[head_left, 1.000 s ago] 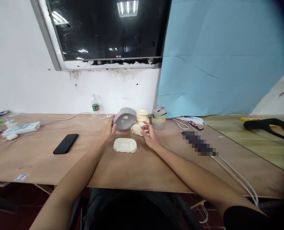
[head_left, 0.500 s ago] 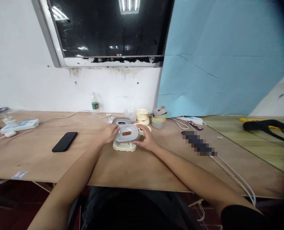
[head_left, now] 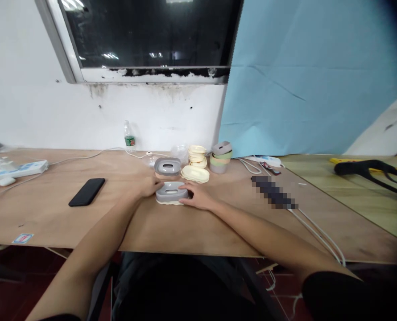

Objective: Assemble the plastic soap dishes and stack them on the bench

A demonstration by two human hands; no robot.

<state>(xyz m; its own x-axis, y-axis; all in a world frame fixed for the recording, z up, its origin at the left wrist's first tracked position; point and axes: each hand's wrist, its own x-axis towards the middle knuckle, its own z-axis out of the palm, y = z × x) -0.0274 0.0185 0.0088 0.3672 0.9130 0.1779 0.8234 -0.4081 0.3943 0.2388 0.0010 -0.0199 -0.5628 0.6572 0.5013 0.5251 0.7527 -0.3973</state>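
Clock centred on the dish, 12 pointing away from me. The grey oval dish (head_left: 172, 191) is sitting level in front of me, between my hands, smooth and rigid-looking, its raised rim surrounding a long rounded slot. A cream piece (head_left: 169, 203) is showing beneath it as a thin, wavy edge on the table (head_left: 192, 229).

At 9 my left hand (head_left: 150, 186) is curling with narrowly parted fingers around the dish's end, holding it at the rim; its thumb is not showing clearly. At 3 my right hand (head_left: 198, 196) is holding the other end, half open, fingers bearing on the rim and thumb reaching along the near side.

At 12, near, a second grey oval piece (head_left: 167, 165) is resting over a peach-coloured one. At 1, a shallow cream tray (head_left: 195, 174) is lying in front of a cream stack (head_left: 197, 156) with thin, flared edges. At 2, a stack of rounded grey, green and peach pieces (head_left: 221, 158) is leaning slightly. Toward 11, a clear bottle (head_left: 129, 137) with a green label is standing by the wall (head_left: 165, 111). At 9, well apart, a flat, black phone (head_left: 86, 192) is lying on the brown, board-like tabletop.
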